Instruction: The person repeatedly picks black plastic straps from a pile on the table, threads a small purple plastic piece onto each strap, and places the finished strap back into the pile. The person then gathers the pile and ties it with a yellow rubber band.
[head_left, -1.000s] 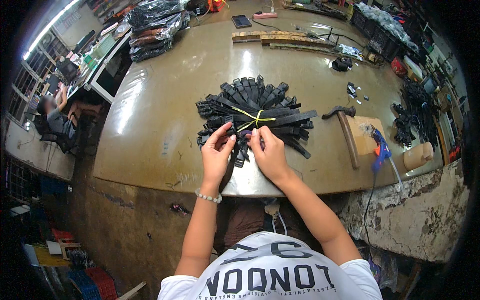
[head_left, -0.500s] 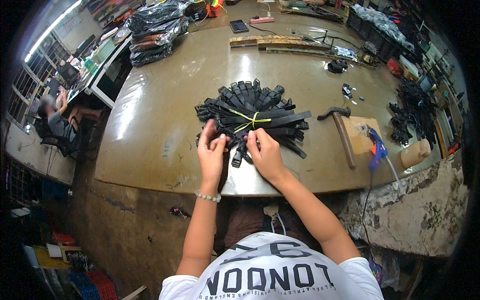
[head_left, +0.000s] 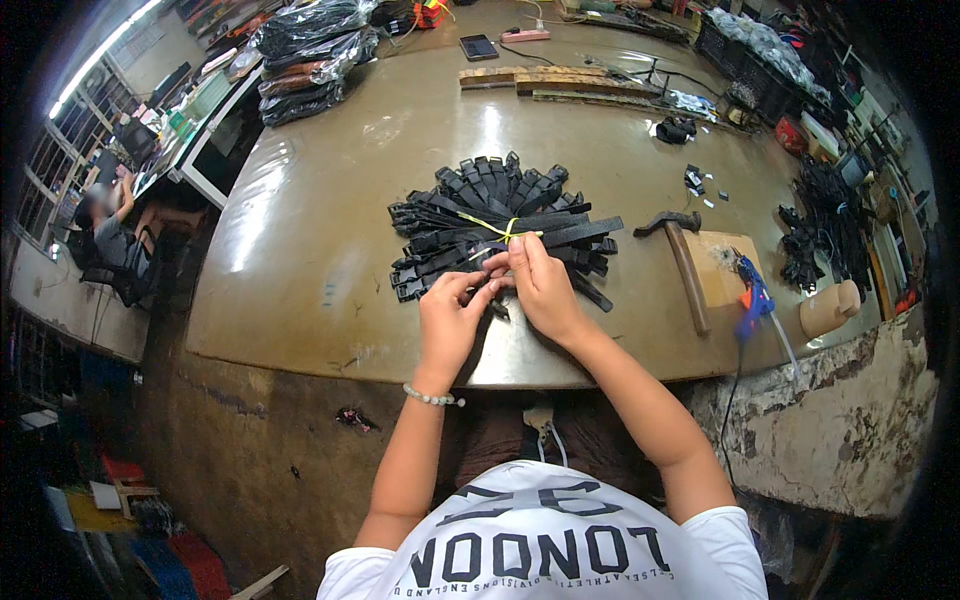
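A bundle of black webbing straps with plastic buckles (head_left: 480,190) lies fanned out on the table, with a yellow-green tie (head_left: 508,234) around its middle. At the bundle's near edge, my left hand (head_left: 450,325) has its thumb and fingers pinched together. My right hand (head_left: 545,290) meets it there, also closed, its fingertips just below the tie. A black strap (head_left: 500,312) from the bundle shows partly beneath the fingers of both hands; most of it is hidden by them.
To the right lie a hammer (head_left: 690,280), a brown board (head_left: 715,265) and a blue glue gun (head_left: 755,300). Wooden strips (head_left: 560,82) and a phone (head_left: 478,47) lie farther back. Plastic-wrapped stacks (head_left: 315,60) stand far left. A person (head_left: 115,230) sits at a desk at left.
My left hand has moved right and slightly down, from open fingers to a pinch beside my right hand. My right hand has shifted slightly right. The hanging buckle end is now covered.
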